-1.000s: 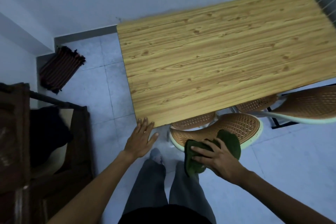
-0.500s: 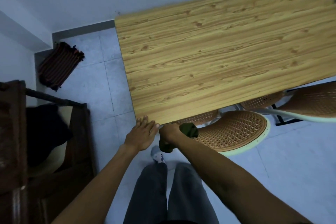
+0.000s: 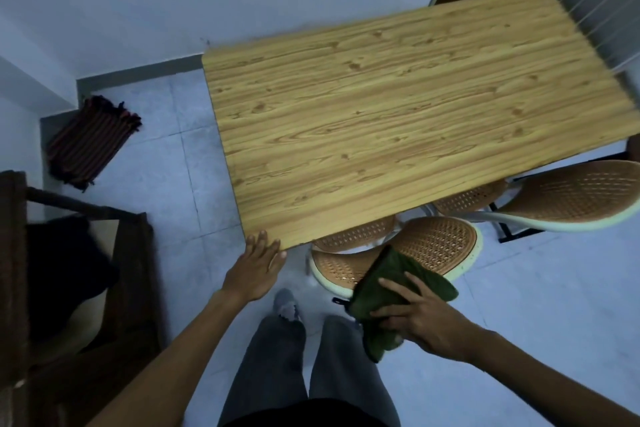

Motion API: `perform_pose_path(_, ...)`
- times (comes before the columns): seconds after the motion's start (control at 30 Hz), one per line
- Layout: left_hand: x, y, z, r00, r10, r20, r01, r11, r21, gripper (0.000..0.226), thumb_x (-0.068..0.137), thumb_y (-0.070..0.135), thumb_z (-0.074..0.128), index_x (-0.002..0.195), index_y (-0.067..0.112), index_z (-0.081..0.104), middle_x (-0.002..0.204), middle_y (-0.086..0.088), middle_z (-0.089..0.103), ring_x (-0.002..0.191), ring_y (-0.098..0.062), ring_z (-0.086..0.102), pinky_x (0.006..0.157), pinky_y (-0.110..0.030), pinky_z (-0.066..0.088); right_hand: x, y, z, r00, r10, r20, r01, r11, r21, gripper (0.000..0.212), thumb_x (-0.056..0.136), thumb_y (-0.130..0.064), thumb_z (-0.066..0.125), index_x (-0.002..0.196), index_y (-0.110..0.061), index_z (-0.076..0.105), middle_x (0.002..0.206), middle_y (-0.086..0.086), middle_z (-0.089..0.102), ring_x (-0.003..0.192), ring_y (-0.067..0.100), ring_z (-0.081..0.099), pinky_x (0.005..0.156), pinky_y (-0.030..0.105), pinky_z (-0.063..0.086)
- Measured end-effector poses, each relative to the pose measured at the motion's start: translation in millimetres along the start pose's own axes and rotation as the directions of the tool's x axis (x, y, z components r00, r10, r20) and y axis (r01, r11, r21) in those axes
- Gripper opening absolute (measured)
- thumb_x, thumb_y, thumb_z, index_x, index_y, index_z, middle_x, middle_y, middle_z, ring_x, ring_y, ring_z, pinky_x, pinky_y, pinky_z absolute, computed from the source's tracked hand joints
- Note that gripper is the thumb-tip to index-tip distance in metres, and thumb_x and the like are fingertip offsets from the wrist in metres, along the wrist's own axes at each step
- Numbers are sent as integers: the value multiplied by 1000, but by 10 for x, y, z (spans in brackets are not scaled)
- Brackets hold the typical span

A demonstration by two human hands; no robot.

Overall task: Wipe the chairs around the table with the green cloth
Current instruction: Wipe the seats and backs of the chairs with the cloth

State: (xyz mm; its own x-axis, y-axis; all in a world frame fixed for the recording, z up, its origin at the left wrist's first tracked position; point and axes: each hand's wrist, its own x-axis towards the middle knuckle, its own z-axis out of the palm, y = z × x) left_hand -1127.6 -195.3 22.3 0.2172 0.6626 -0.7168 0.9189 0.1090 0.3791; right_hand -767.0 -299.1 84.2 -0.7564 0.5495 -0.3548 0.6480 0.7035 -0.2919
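1. At the far left stands a dark wooden piece of furniture (image 3: 79, 274), brown and boxy, with something black lying inside it; its details are too dim to make out.
2. A striped mat (image 3: 90, 142), dark red and black with a fringed end, lies on the pale tiled floor (image 3: 156, 163) by the wall corner.
3. The left hand (image 3: 258, 269) reaches forward on a straight arm, palm down and fingers spread flat, holding nothing; its fingertips touch the near left corner of the table (image 3: 398, 121).
4. The table is a rectangular top in light wood grain with knots and long streaks running along its length.
5. Below, the person's grey trousers (image 3: 294, 364) and one grey-socked foot (image 3: 285, 305) show near the bottom edge.
6. The near chair (image 3: 440, 246) has a rounded back of brown woven lattice with a pale rim, partly tucked under the table's near edge.
7. The green cloth (image 3: 391, 284) is dark, soft and crumpled; its upper part lies on the near chair's back and rim, while a fold hangs down below the hand.
8. The right hand (image 3: 420, 315) presses on the cloth, fingers splayed over it and thumb low, wrist bent inward from the right.
9. A second chair (image 3: 581, 198), same lattice and pale rim, sits further right, beside the first.
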Motion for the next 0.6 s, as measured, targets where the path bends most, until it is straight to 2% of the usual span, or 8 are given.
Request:
perform_pose_path(0.13, -13, 5, -2, 1000, 15, -3, -15, 1000, -3, 65, 100, 54, 18, 156, 22, 9, 164, -8, -11, 150, -27, -16, 121, -42, -4, -10, 42, -43, 998, -8, 56, 11, 999, -43, 32, 99, -40, 42, 128, -41, 55, 146, -27, 43, 151, 28, 3, 112, 64, 21)
perform_pose_path(0.23, -31, 1, 1, 1000, 7, -1, -7, 1000, -17, 66, 99, 57, 18, 155, 23, 9, 164, -6, -11, 150, -26, -16, 121, -43, -2, 280, -67, -35, 996, -40, 78, 42, 999, -27, 36, 100, -41, 33, 130, -37, 54, 147, -25, 42, 150, 32, 2, 111, 70, 17)
perform_pose_path(0.33, -41, 33, -18, 1000, -1, 6, 1, 1000, -18, 67, 99, 58, 18, 155, 24, 10, 164, -4, -12, 150, -26, -16, 121, -43, -2, 588, -218, -49, 997, -77, 0, 77, 995, -60, 38, 98, -39, 32, 125, -33, 57, 140, -20, 52, 147, 35, 20, 110, 69, 22)
perform_pose_path(0.4, -49, 51, -30, 1000, -4, 14, 5, 1000, -24, 67, 98, 59, 18, 155, 24, 9, 164, -3, -13, 150, -26, -16, 121, -42, -2, 852, -341, -69, 997, -68, -23, 65, 990, -126, 34, 95, -36, 40, 124, -31, 59, 137, -15, 56, 142, 37, 31, 107, 66, 28)
perform_pose_path(0.5, -59, 48, -41, 1000, 2, 15, -2, 1000, -30, 68, 98, 61, 17, 155, 25, 10, 164, -3, -13, 150, -25, -17, 122, -44, -2, 1440, -567, -88, 990, 82, 117, -62, 984, -165, 35, 92, -28, 52, 126, -22, 60, 137, -1, 58, 139, 42, 33, 102, 70, 32)
perform_pose_path(0.6, -52, 21, -58, 1000, -10, 24, 11, 999, -51, 67, 98, 61, 16, 155, 26, 11, 164, -3, -12, 150, -24, -17, 122, -43, -2, 2014, -722, -178, 891, 286, 353, -189, 940, -285, 36, 99, -21, 47, 133, -15, 56, 140, 12, 54, 136, 49, 30, 100, 74, 28)
